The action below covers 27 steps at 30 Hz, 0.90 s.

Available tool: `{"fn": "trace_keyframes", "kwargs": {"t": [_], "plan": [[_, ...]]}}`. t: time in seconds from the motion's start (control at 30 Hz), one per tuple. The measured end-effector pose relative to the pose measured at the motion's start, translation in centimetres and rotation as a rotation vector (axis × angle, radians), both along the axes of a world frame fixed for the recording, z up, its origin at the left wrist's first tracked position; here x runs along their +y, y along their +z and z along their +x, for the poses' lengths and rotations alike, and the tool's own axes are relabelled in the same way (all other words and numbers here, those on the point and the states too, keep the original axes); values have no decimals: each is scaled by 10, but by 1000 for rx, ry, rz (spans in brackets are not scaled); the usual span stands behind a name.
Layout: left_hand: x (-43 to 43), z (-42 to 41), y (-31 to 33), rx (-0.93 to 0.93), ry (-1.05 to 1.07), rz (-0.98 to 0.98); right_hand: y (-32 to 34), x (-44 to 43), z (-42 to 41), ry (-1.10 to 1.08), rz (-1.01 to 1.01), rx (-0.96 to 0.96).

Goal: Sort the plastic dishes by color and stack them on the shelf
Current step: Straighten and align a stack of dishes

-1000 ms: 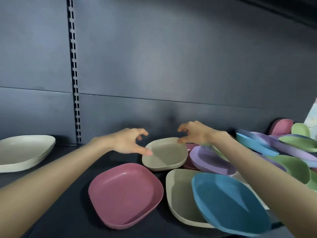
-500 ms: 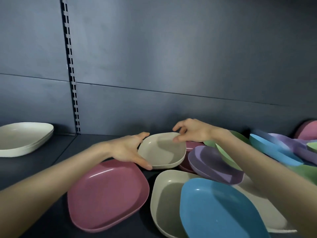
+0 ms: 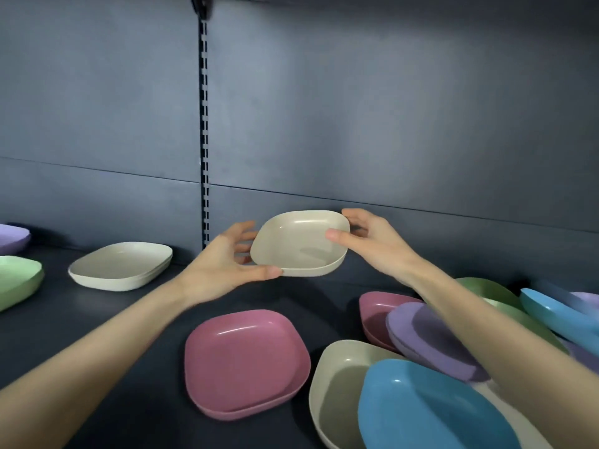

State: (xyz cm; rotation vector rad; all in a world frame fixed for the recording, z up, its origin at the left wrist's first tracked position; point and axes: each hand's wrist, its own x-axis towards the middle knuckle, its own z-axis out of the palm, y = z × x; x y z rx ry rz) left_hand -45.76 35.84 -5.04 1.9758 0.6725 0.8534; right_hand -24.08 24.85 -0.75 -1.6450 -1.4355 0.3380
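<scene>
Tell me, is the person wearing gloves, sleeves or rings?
No. The left hand and the right hand are bare: no gloves, rings or watch in view. The left forearm and right forearm are bare too; no sleeve shows.

No text, label, brand, number or sign can be read: nothing legible is found on the beige dish (image 3: 299, 244), on the other plastic dishes (image 3: 243, 361), on the shelf (image 3: 129, 319) or on its back panel (image 3: 389, 108).
</scene>
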Motion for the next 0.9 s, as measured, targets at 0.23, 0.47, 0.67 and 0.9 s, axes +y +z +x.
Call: {"fn": "trace_keyframes", "kwargs": {"t": [0.23, 0.47, 0.67, 0.9], "plan": [[10, -61, 10, -187, 128, -52, 12, 24, -60, 126, 38, 85], [51, -145, 12, -224, 145, -58, 7, 71, -137, 159, -70, 22], [103, -212, 9, -152, 61, -64, -6, 111, -201, 81, -49, 50], [160, -243, 4, -46, -3, -23, -29, 145, -238, 32, -15, 214]]}}
